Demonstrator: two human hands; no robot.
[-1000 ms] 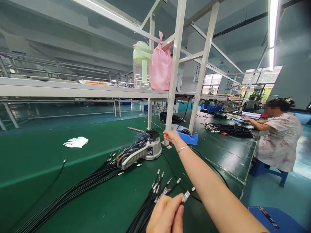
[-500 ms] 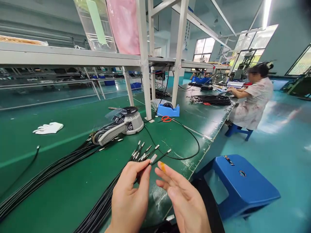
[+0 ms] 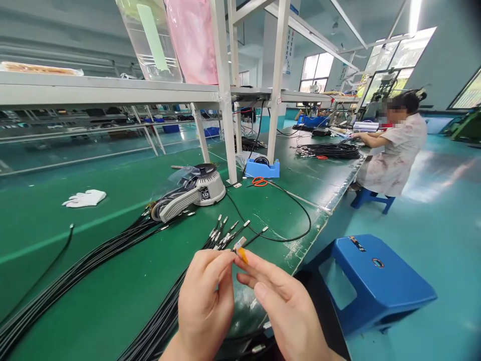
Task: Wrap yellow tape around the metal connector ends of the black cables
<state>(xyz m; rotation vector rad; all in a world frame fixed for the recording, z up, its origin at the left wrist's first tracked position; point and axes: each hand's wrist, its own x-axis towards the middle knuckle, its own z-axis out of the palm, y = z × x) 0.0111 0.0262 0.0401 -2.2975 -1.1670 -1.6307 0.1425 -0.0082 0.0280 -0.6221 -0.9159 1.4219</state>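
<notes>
My left hand [image 3: 206, 291] is closed, pinching a black cable just below its metal connector [image 3: 241, 243] between thumb and index finger. A small piece of yellow tape [image 3: 242, 254] sits on the index fingertip of my right hand [image 3: 283, 301] and touches the connector. The right thumb stays apart from that fingertip, and the other fingers curl loosely below. Beneath and beyond my hands lies a bundle of black cables [image 3: 161, 321], their metal connector ends [image 3: 221, 235] fanned out on the green table [image 3: 112, 281].
A grey tape dispenser [image 3: 210, 190] stands beside another cable bundle [image 3: 101, 255]. Farther off are a blue tape holder [image 3: 262, 169], red-handled scissors [image 3: 259, 182] and a white glove [image 3: 85, 198]. A blue stool [image 3: 391, 273] is at right; a seated person [image 3: 398, 145] works beyond.
My right hand has moved left and brought the yellow tape against the connector. My left hand still pinches the cable. The view has shifted slightly.
</notes>
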